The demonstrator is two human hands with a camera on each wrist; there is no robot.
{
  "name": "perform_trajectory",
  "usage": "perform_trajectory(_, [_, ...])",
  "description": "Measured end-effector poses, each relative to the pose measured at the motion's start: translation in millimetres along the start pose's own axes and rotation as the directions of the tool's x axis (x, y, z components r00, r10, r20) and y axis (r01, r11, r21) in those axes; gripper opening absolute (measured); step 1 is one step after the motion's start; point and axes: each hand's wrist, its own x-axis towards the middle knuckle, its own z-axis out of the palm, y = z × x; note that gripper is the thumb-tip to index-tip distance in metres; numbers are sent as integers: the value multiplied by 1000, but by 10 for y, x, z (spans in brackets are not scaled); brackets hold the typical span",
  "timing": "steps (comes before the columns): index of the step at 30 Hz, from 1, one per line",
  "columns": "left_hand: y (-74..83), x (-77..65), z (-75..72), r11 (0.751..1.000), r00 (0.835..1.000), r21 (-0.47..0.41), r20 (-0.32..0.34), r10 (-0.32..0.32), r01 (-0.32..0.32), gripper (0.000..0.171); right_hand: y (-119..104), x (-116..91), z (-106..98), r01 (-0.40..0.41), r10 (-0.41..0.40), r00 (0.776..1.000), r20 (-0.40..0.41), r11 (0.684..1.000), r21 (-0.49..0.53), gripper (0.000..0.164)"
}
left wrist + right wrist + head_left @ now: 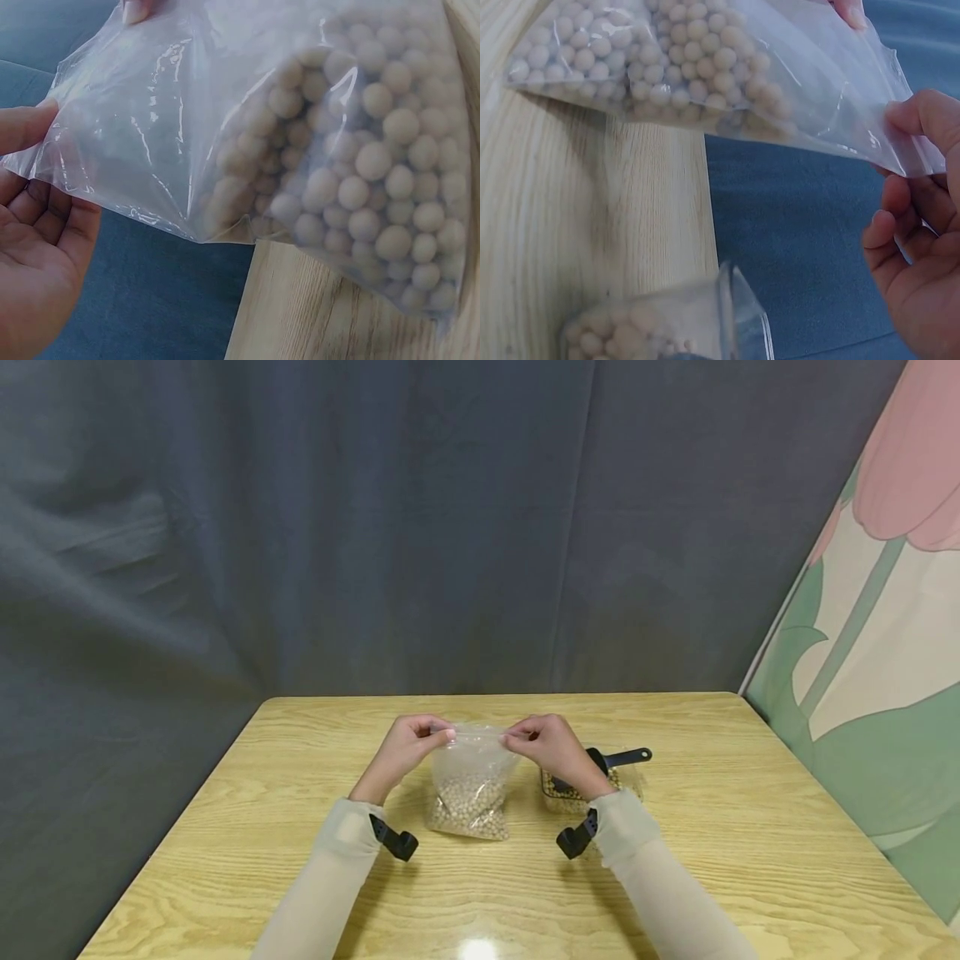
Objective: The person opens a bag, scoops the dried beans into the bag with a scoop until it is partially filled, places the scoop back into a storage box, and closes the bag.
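Note:
A clear zip bag [471, 789], its lower part filled with small round beige balls [375, 161], stands upright on the table between both hands. My left hand [408, 745] pinches the top left corner of the bag between thumb and fingers. At the opposite top corner, my right hand [551, 747] pinches the plastic the same way. The bag's upper edge is stretched flat between them, and its upper part holds no balls. In the right wrist view the thumb presses the bag [832, 97] near its zip strip, with the other fingers curled below.
To the right, partly behind the right forearm, sits a clear container [566, 803] of similar balls. A black scoop [628, 757] lies in it, handle pointing right. The wooden table [300, 793] meets a dark blue curtain [420, 527] at the back.

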Motion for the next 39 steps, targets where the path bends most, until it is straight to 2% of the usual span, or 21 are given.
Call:
perform_trajectory(12, [-34, 17, -21, 1000, 1000, 13, -4, -17, 17, 21, 71, -29, -90, -29, 29, 1000, 11, 1000, -7, 20])
perform_trajectory(20, [-372, 173, 14, 999, 998, -6, -55, -35, 35, 24, 130, 2, -97, -65, 65, 998, -3, 998, 23, 24])
perform_trajectory(25, [-419, 162, 32, 999, 994, -5, -94, -55, 54, 27, 158, 24, -84, -78, 78, 997, 11, 997, 29, 27])
perform_trajectory(30, [-447, 177, 47, 999, 992, -1, -118, -42, 43, 27, 183, 18, -98, -110, 108, 993, 42, 993, 46, 33])
perform_trajectory(39, [-498, 221, 62, 998, 991, -60, -131, -35, 27, 31, 266, -18, -154, -146, 142, 989, 49, 986, 85, 36])
